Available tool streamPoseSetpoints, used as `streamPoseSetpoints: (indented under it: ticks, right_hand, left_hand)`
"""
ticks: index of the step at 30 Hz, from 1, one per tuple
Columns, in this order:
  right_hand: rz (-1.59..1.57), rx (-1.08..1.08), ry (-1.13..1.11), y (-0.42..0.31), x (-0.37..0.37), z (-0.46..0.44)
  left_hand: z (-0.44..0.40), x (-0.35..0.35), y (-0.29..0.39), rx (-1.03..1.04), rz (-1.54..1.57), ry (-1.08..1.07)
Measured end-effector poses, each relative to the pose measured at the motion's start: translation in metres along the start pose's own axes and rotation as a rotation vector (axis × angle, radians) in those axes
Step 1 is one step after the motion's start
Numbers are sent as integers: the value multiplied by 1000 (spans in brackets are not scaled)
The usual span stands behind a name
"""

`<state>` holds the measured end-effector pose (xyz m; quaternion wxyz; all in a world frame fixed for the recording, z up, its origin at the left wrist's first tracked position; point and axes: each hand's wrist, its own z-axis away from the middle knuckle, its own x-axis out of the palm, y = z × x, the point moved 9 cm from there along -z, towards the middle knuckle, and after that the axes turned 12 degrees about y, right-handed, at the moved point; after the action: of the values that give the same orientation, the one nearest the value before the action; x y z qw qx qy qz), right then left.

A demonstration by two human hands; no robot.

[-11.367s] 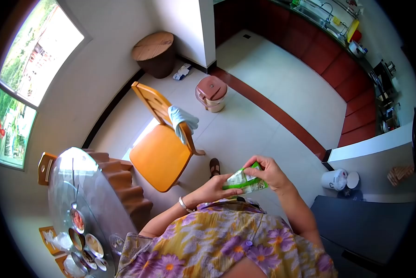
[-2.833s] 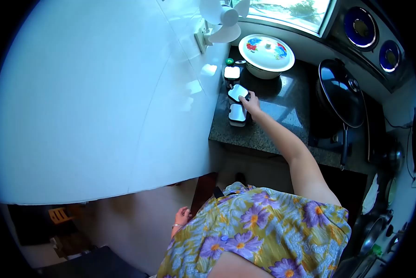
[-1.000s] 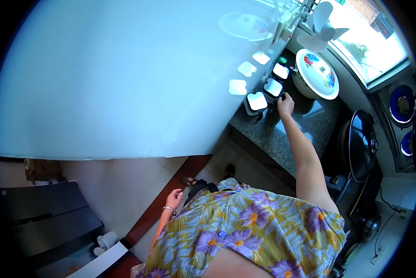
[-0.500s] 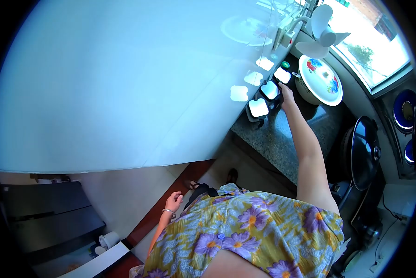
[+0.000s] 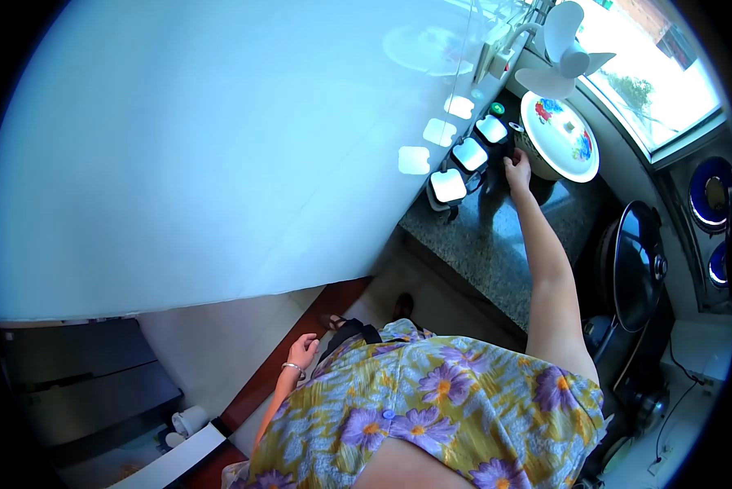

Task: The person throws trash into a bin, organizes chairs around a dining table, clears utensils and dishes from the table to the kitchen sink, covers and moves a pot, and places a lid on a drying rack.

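Observation:
My right hand (image 5: 518, 171) reaches over the dark stone counter (image 5: 463, 244), thumb and fingers loosely apart with nothing visible in them. To its left stand three lidded jars in a row: a near jar (image 5: 448, 187), a middle jar (image 5: 469, 154) and a far jar (image 5: 491, 129), all with bright white tops. Just right of the hand is a large pot (image 5: 549, 163) under a white lid (image 5: 563, 134) painted with flowers. My left hand (image 5: 302, 350), a bangle at its wrist, hangs by my side. Its fingers are loosely bent and hold nothing.
A green-capped container (image 5: 497, 108) stands behind the jars. A white fan (image 5: 573, 61) is by the window (image 5: 647, 73). A wok with a dark glass lid (image 5: 639, 265) sits at the right. The pale wall (image 5: 195, 147) borders the counter's left side.
My right hand has moved away from beside the middle jar, rightward toward the pot. The view has shifted slightly. My left hand stays at my side.

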<state>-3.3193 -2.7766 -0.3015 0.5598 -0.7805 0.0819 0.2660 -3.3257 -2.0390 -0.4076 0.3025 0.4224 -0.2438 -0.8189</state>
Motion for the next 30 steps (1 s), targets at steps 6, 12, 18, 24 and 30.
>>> streamPoseSetpoints:
  ticks: [6,12,18,24,30]
  right_hand:
    - [-134,-141,21,-34,-16,130]
    - [40,-184,39,-92,16,190]
    - [-65,-153,42,-80,30,161]
    - [-110,-248,-49,-67,24,138]
    - [130,-344,143,-70,-13,169]
  left_hand:
    - [-5,-6,0,14,21,12]
    - [-5,1,-7,31,-31,-46]
    - [0,-3,-4,18,50,-14]
    - [10,-20,-34,35,24,3]
    - [10,-53,-35,32,47,-44]
